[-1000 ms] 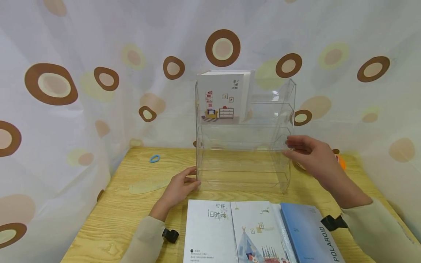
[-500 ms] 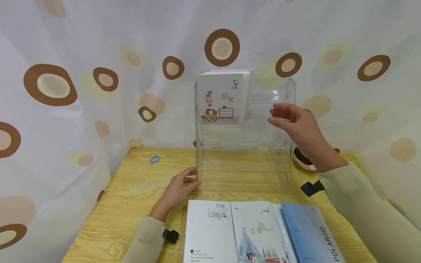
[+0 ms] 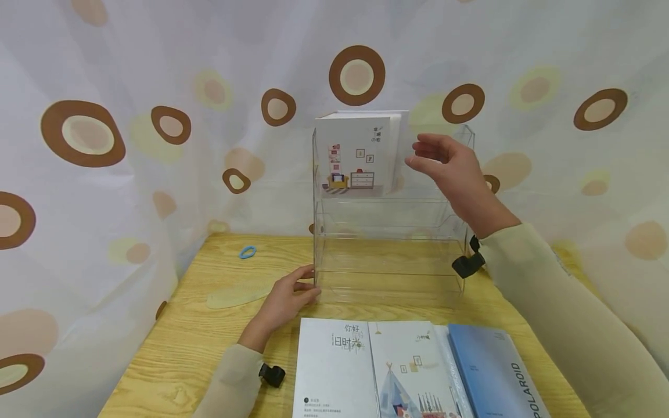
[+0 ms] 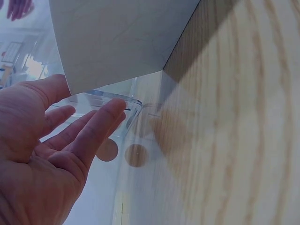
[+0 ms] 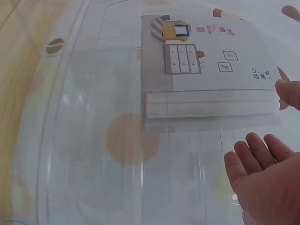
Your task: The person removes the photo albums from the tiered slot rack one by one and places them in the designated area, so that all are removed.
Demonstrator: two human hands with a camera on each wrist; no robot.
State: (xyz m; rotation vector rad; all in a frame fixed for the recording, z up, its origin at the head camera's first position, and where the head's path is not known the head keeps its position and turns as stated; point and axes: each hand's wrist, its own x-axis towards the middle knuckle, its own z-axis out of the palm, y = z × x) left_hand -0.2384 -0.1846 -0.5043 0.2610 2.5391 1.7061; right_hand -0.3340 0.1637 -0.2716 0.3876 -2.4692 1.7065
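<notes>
A clear acrylic tiered rack (image 3: 389, 255) stands on the wooden table. In its top tier, at the left, a white book (image 3: 360, 148) with a drawn room on its cover stands upright. My right hand (image 3: 449, 165) is raised just right of this book, fingers extended and apart from the thumb. The right wrist view shows the hand (image 5: 269, 176) holding nothing, with the book (image 5: 211, 56) close by. My left hand (image 3: 284, 299) touches the rack's lower left side with loosely extended fingers. In the left wrist view the fingers (image 4: 96, 129) lie near the rack's clear corner.
In front of the rack lie a white book (image 3: 334, 366), an illustrated book (image 3: 405, 360) and a blue book (image 3: 488, 366) lettered POLAROID. A blue ring (image 3: 248, 252) and a pale translucent comb (image 3: 235, 296) are on the left. A patterned curtain (image 3: 209, 58) hangs behind.
My right hand has risen from the rack's lower right side and moved left, up beside the book in the top tier. The left hand has stayed at the rack's lower left side.
</notes>
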